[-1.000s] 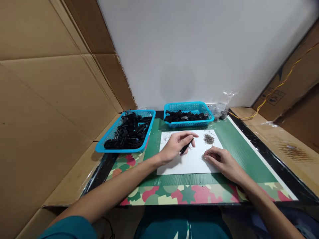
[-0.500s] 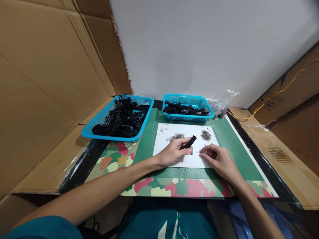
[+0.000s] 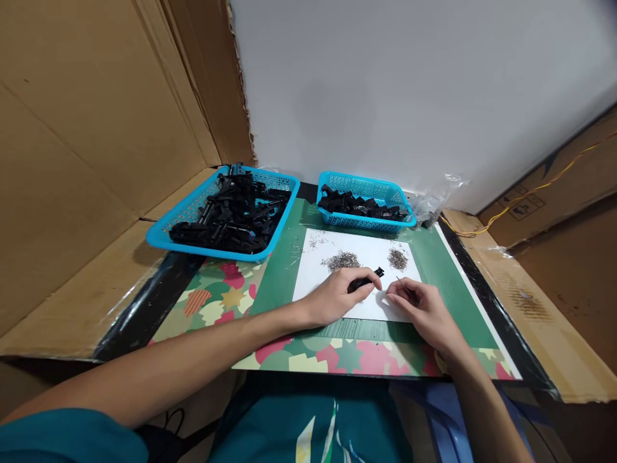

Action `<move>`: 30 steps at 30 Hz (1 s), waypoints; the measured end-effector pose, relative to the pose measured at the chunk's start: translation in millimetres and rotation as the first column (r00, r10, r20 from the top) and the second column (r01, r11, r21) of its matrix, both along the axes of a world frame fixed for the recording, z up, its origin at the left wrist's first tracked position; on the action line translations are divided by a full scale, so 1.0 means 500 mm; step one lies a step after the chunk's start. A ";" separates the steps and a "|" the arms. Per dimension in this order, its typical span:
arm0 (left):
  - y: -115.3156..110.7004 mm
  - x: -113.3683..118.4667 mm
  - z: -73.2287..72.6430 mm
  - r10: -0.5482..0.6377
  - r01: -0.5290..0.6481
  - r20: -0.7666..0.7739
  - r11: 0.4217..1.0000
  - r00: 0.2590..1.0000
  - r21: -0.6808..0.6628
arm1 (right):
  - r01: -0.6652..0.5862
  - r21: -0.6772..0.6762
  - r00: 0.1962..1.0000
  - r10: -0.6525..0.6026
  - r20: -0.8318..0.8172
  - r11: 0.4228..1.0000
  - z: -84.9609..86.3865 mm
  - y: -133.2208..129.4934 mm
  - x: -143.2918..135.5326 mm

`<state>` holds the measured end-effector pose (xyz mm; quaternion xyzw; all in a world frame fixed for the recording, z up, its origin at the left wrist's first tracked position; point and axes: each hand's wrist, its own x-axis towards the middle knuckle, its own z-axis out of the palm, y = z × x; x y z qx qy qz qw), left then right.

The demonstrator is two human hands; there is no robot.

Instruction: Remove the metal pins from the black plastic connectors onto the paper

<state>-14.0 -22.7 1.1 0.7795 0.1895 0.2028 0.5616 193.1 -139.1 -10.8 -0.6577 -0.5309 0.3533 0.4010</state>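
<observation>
Two hands close together over a white sheet, a black part in the left

One surface (image 3: 139,318) spans the view, a green mat (image 3: 457,296) with a patterned border lying on it. Two blue baskets stand towards the far side: the larger left basket (image 3: 212,253), heaped with long black pieces, and the smaller right basket (image 3: 369,223), with shorter dark pieces. The pieces overlap too much to count. One white sheet (image 3: 303,280) lies on the mat, and one clear plastic bag (image 3: 428,207) sits just beside the right basket.

The left forearm crosses from the lower left, and the left hand (image 3: 337,297) is low over the sheet, fingers curled around one black part (image 3: 364,281). That part lies between thumb and fingers, its end pointing out towards the far right. The right forearm angles in from the lower right; the right hand (image 3: 424,306) is bent inward, thumb and forefinger pinched on one thin metal piece (image 3: 400,281). The hands are apart but near each other, the black part's free end between them.

Beyond them are two dense piles of tiny metal bits, the wider left pile (image 3: 341,260) and the compact right pile (image 3: 398,259), plus one loose scatter (image 3: 319,241); the bits are too small to count.
</observation>
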 end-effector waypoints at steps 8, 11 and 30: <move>-0.004 0.000 0.003 -0.056 0.056 -0.020 0.998 0.998 0.020 | 0.064 0.196 0.990 -0.087 0.115 0.978 0.034 -0.012 -0.035; -0.003 0.000 -0.003 -0.075 0.075 0.004 0.997 0.997 0.009 | 0.045 0.219 0.986 -0.078 0.146 0.975 0.039 -0.008 -0.045; 0.000 0.000 -0.001 -0.095 0.096 0.024 0.995 0.995 -0.032 | 0.038 0.233 0.992 -0.065 0.112 0.972 0.026 0.004 -0.052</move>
